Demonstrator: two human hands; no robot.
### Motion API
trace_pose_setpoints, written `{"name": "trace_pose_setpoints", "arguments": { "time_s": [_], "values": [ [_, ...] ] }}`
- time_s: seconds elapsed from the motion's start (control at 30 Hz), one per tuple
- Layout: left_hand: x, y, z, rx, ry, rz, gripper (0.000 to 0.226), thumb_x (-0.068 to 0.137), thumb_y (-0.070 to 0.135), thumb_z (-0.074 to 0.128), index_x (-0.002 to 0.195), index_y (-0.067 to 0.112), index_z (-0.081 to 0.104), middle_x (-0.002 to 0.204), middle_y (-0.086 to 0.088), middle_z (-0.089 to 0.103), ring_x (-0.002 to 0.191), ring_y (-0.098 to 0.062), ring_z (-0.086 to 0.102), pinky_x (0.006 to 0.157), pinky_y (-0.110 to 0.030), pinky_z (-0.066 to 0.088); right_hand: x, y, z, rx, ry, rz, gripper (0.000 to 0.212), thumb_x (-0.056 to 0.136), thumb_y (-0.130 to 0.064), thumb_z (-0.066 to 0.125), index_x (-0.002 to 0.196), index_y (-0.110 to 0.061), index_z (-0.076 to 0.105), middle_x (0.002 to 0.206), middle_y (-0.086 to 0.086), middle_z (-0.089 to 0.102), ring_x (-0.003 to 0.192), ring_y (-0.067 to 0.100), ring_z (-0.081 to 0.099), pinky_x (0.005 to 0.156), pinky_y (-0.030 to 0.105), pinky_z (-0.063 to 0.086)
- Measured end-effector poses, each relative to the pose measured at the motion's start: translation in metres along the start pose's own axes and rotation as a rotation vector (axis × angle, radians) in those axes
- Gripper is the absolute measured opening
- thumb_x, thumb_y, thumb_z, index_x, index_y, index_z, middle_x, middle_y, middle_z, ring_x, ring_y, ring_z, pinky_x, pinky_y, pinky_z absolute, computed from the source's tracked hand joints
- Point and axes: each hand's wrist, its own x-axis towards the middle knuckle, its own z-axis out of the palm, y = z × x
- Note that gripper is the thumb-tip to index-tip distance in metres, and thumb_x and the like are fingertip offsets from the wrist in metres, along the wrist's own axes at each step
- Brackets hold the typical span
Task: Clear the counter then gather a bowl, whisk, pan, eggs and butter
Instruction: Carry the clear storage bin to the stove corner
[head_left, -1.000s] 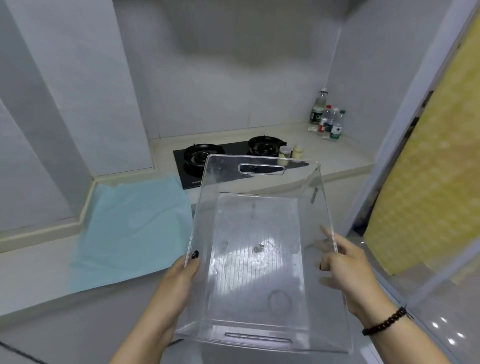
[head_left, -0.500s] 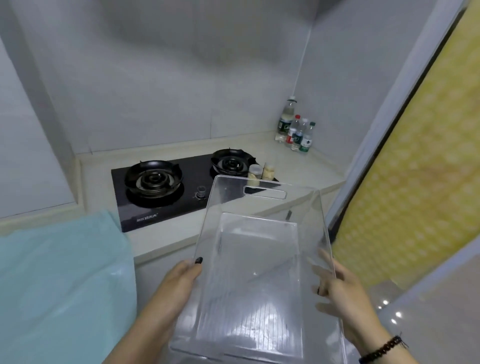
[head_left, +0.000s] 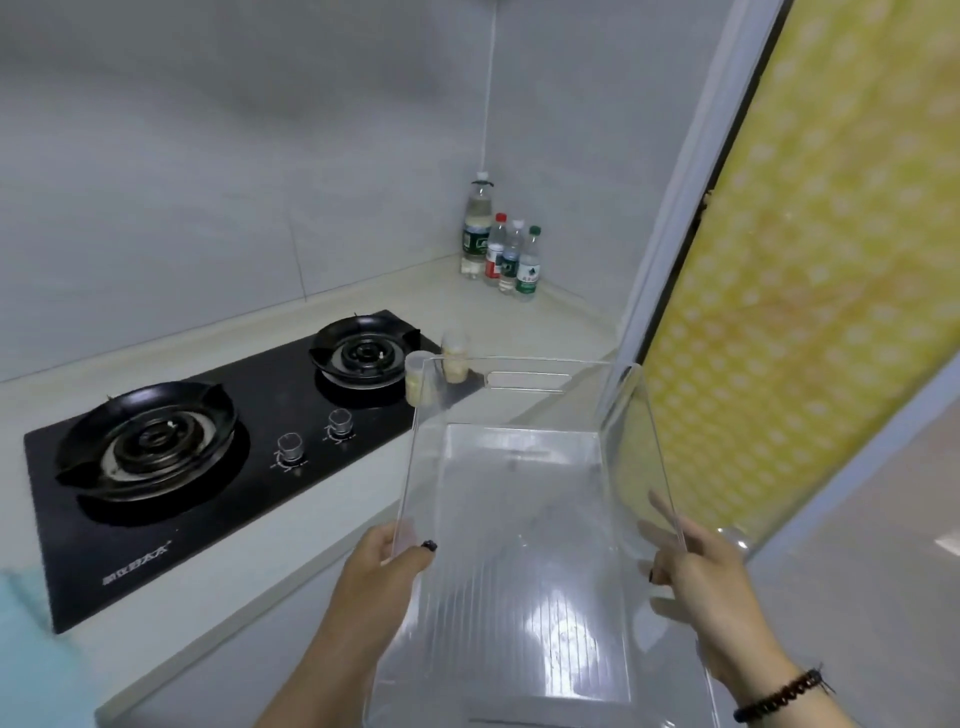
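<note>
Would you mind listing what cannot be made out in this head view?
- Bottle labels in the corner: too small to read.
- Two small jars by the stove: contents blurred behind the clear bin.
- Blue cloth: cut off by the left edge.
- Bin's near end: cut off by the bottom edge.
- Right hand fingers: partly blurred behind the bin wall; left hand grips the other side.

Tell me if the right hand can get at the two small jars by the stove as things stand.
Probably not yet: the right hand grips the clear bin, as does the left hand, and the bin lies between it and the small jars. It would have to let go first.
</note>
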Motion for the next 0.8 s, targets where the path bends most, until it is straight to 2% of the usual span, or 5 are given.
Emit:
{"name": "trace_pose_setpoints", "arguments": {
  "time_s": [0.1,0.27,0.43,0.57,0.8],
  "values": [
    [0.025,0.016,0.037,-0.029,0.002,0.023,0.027,0.089,0.024,0.063,0.115,0.030,0.059,0.118,0.014,0.057,0.115,-0.014,0.055,0.105,-0.044,0.041,0.038,-0.004,-0.017,0.019,0.010,0.025,0.069,0.081,0.012,0.042,0.130,-0.036,0.054,0.120,0.001,0.062,0.085,0.021,0.056,0.060,0.033,0.041],
    [0.061,0.048,0.119,-0.136,0.022,0.050,0.024,0.090,0.008,0.059,0.108,0.024,0.064,0.109,0.009,0.064,0.100,-0.005,0.059,0.084,-0.033,0.045,0.114,-0.030,-0.063,0.010,0.009,0.037,0.066,0.082,0.011,0.040,0.127,-0.034,0.056,0.111,-0.002,0.065,0.087,0.022,0.056,0.062,0.032,0.039],
    [0.092,0.073,0.185,-0.147,0.047,0.082,0.025,0.090,0.006,0.060,0.110,0.021,0.064,0.117,0.003,0.064,0.107,-0.010,0.059,0.091,-0.034,0.045,0.189,-0.054,-0.098,-0.037,-0.033,0.018,0.063,0.079,0.013,0.041,0.124,-0.027,0.060,0.100,-0.008,0.066,0.064,0.018,0.051,0.055,0.030,0.035],
    [0.120,0.086,0.224,-0.099,0.031,0.115,0.047,0.090,0.012,0.062,0.135,0.020,0.051,0.134,0.010,0.053,0.121,-0.011,0.051,0.105,-0.033,0.038,0.239,-0.070,-0.109,-0.067,-0.069,-0.004,0.055,0.081,0.015,0.039,0.083,-0.035,0.064,0.068,-0.011,0.064,0.054,0.019,0.048,0.061,0.034,0.037],
    [0.181,0.114,0.251,-0.061,0.044,0.128,0.054,0.091,0.013,0.061,0.141,0.022,0.043,0.139,0.012,0.049,0.123,-0.007,0.048,0.098,-0.023,0.035,0.324,-0.082,-0.091,-0.069,-0.140,0.032,0.051,0.083,0.012,0.040,0.075,-0.032,0.063,0.058,-0.003,0.059,0.058,0.022,0.045,0.058,0.030,0.033]
  ]
}}
